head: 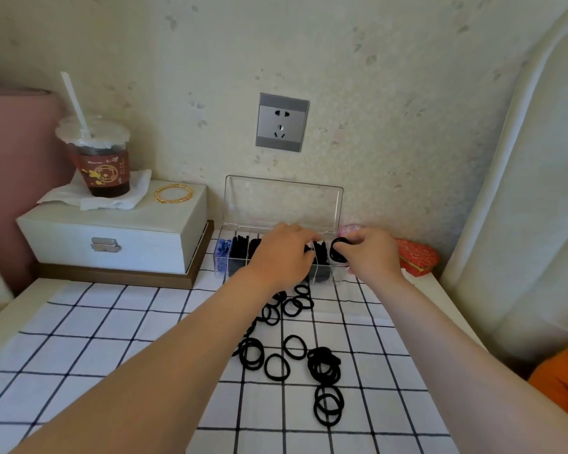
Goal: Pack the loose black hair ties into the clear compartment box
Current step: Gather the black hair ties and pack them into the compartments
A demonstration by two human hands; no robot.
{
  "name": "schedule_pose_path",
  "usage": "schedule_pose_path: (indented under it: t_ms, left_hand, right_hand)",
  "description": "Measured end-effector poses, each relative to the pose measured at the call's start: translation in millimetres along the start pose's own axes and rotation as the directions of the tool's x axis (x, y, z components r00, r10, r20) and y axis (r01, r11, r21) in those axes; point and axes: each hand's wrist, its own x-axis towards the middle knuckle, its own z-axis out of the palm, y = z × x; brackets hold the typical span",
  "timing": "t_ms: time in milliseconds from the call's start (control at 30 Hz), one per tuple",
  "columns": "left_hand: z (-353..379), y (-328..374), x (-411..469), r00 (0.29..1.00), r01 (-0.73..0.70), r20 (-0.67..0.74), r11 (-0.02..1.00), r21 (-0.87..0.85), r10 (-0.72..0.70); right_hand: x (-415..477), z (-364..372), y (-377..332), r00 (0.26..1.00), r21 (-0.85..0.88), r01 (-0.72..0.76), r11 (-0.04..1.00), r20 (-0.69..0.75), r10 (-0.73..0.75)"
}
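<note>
The clear compartment box (222,257) stands open against the wall, its lid (282,201) upright. Several compartments hold black ties; the leftmost holds blue ones. My right hand (373,253) pinches a small bunch of black hair ties (337,252) over the box's right end. Over the box's middle lies my left hand (284,257), fingers curled down into a compartment; what the fingertips touch is hidden. Several loose black hair ties (294,347) lie scattered on the checked cloth (112,339) in front of the box.
A white jewellery box (118,231) stands at the left on a wooden tray, carrying a cup with a straw (100,158) on a tissue and gold bangles (173,193). A red pouch (417,257) lies right of the box. A wall socket (282,122) is above.
</note>
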Motion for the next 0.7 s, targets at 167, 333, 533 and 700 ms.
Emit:
schedule_pose_path:
  t_ms: [167, 333, 533, 700]
  left_hand:
    - [13.8, -0.3, 8.4, 0.997, -0.050, 0.055, 0.998, 0.048, 0.048]
    - [25.3, -4.4, 7.0, 0.993, -0.056, 0.106, 0.995, 0.081, 0.047]
    - [31.5, -2.6, 6.0, 0.996, -0.045, 0.079, 0.994, 0.101, 0.037]
    - [34.0, -1.2, 5.0, 0.999, -0.030, 0.034, 0.998, 0.052, 0.029]
  right_hand:
    - [15.5, 10.8, 1.5, 0.990, -0.235, 0.099, 0.967, 0.121, -0.072]
    - [24.8, 10.6, -1.0, 0.974, -0.406, 0.146, 0.902, 0.218, -0.059]
    - [21.0, -1.1, -0.3, 0.929, -0.551, 0.176, 0.816, 0.366, 0.047]
    - [24.3, 6.6, 4.1, 0.885, -0.579, 0.184, 0.794, 0.449, 0.122]
